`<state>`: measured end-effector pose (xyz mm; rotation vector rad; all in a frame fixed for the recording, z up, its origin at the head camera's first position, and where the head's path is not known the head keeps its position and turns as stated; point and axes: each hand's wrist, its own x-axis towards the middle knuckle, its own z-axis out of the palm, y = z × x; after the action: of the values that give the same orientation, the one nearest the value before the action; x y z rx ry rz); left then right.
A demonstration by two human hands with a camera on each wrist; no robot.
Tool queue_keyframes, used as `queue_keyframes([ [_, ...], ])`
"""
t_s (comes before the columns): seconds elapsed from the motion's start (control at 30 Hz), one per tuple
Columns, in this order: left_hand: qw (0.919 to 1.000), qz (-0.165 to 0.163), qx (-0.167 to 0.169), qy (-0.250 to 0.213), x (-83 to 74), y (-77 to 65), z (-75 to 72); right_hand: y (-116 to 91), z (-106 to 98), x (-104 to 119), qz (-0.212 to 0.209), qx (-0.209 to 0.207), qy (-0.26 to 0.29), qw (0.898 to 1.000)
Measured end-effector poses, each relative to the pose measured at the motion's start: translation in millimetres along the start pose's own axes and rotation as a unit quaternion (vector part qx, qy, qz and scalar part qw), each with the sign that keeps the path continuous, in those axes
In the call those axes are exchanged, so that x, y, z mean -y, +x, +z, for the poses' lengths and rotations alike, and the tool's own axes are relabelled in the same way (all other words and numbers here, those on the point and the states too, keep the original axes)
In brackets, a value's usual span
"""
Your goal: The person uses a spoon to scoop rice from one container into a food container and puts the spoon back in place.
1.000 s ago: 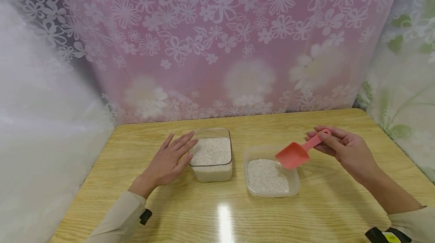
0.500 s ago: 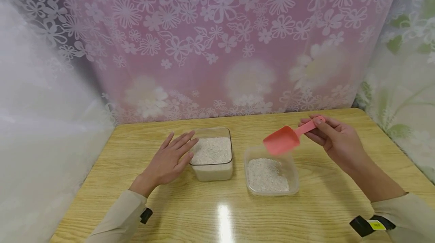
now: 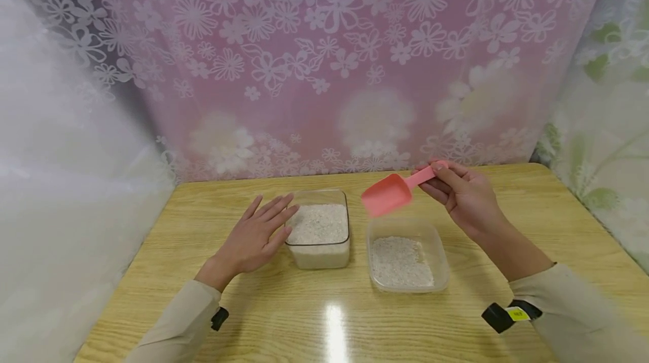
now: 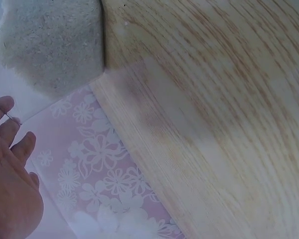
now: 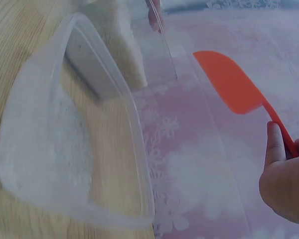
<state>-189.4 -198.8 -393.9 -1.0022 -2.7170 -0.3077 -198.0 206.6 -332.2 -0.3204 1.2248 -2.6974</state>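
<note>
My right hand [image 3: 469,197] pinches the handle of a pink scoop [image 3: 389,194], held above the back of a low plastic tub [image 3: 440,270]. The scoop's bowl looks empty from the head view. Rice [image 3: 400,262] lies in that tub, with part of the bottom bare on the right. To the left stands a taller clear container [image 3: 322,257], filled well up with rice [image 3: 318,224]. My left hand [image 3: 253,239] has its fingers extended against this container's left rim. From the right wrist, the orange-looking scoop [image 5: 231,82] shows side-on beyond the tub.
Both containers stand on a wood-grain table [image 3: 284,318]. A pink flowered curtain [image 3: 324,98] hangs behind the table's back edge, with pale sheets at the left and right sides. A narrow gap separates the two containers.
My right hand has carried the scoop left and upward, from over the tub's right side toward the gap between the containers. The left hand stays at the rim.
</note>
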Motion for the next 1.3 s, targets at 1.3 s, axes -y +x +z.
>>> queue_keyframes([
  [1.3, 0.9998, -0.006, 0.009, 0.017, -1.7, 0.9, 1.0, 15, 79, -117, 0.061, -0.083, -0.186, 0.977],
])
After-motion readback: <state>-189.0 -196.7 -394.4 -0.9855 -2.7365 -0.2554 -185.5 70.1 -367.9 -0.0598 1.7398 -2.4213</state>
